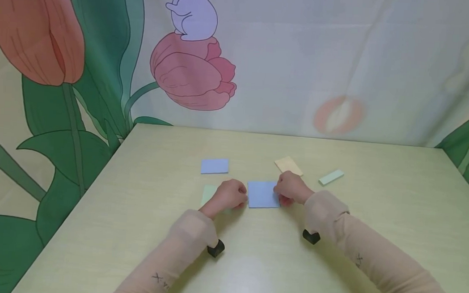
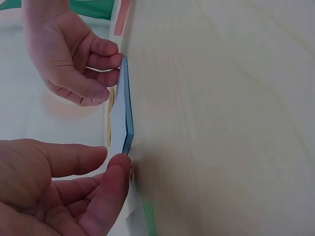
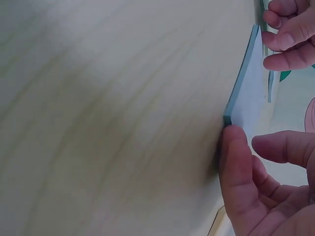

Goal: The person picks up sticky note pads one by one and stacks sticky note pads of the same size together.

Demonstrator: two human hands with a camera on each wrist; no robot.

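A square blue sticky-note pad (image 1: 263,195) lies flat on the table between my two hands. At its left edge is my left hand (image 1: 231,194); in the left wrist view a fingertip (image 2: 119,162) meets the pad's near corner, the thumb apart from it. My right hand (image 1: 292,188) is at the right edge. In the right wrist view a fingertip (image 3: 234,132) touches the pad's corner, and that thumb also stands apart. Neither hand pinches the pad. A pale green pad (image 1: 209,193) lies partly hidden behind my left hand.
Farther back lie a smaller blue pad (image 1: 215,166) on the left and a pale yellow pad (image 1: 288,164) just beyond my right hand. A narrow pale green pad (image 1: 331,177) lies to the right. A printed curtain (image 1: 287,69) hangs behind the table's far edge.
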